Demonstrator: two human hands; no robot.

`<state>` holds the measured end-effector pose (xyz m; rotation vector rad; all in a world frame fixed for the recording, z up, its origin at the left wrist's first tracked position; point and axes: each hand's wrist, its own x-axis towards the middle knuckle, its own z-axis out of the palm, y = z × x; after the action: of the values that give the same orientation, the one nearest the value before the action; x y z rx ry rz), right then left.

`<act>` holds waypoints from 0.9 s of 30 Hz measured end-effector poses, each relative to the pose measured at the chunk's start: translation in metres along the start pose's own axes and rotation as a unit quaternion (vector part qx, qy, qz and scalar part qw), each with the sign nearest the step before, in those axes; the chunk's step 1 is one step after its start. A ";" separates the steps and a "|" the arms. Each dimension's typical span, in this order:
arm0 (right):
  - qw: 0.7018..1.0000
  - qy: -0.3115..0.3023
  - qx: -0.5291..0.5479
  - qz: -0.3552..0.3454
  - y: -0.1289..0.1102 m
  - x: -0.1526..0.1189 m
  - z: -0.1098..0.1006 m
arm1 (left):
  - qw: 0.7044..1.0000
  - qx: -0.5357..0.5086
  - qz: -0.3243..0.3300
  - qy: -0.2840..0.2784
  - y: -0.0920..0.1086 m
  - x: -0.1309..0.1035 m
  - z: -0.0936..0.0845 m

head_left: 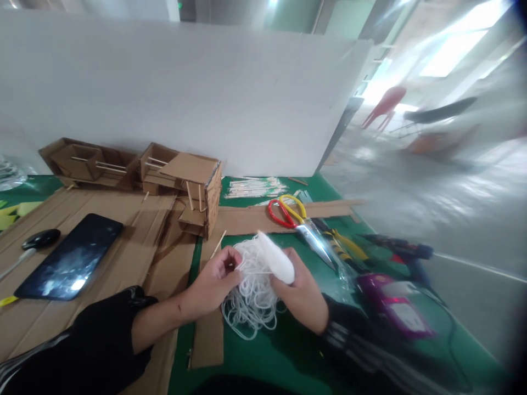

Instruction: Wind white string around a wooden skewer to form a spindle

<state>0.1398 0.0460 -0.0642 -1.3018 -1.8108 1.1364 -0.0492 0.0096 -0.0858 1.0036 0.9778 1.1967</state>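
Both hands meet at the pile of string: the left hand on its left side, finger and thumb pinched together on a strand, the right hand on its right side, fingers wrapped round a white roll. That roll is tilted above the pile's far right part, and a strand stretches across the pile between the two hands. The pile's loose loops spread beneath and between them, on the green table, which shows on the near side of the pile.

Left of the pile, a cardboard strip lies just beside it, with a large cardboard sheet farther out, bearing a phone. Beyond the pile, another strip crosses the table, then come thin sticks and an upright white board that limits the room to reach. Scissors lie near the pile, beyond it to the right. Farther right are pliers and a purple pack, then the table's edge and the floor.
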 end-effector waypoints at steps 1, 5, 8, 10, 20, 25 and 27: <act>1.000 0.006 0.000 0.006 -0.001 0.001 -0.001 | 1.000 0.004 -0.006 -0.007 0.001 -0.001 -0.001; 1.000 0.007 0.008 0.018 -0.002 0.004 -0.005 | 0.999 0.024 -0.027 -0.005 0.002 0.000 -0.003; 1.000 0.011 0.008 0.011 -0.001 0.005 -0.006 | 1.000 0.015 0.004 0.002 0.002 0.001 -0.005; 1.000 0.024 0.005 0.002 0.001 0.005 -0.007 | 1.000 0.008 0.025 -0.002 0.002 0.000 -0.006; 0.996 0.022 0.088 -0.009 0.004 0.001 -0.021 | 0.939 0.320 0.124 0.003 0.005 -0.011 -0.011; 0.986 -0.100 0.134 -0.012 0.003 -0.004 -0.020 | 0.889 0.397 0.228 -0.029 0.008 -0.009 -0.010; 0.986 -0.112 0.123 -0.010 0.004 -0.004 -0.017 | 0.874 0.432 0.221 -0.036 0.008 -0.009 -0.010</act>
<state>0.1571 0.0474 -0.0603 -1.0445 -1.7658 1.4913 -0.0613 0.0025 -0.0805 2.0559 1.2990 1.0590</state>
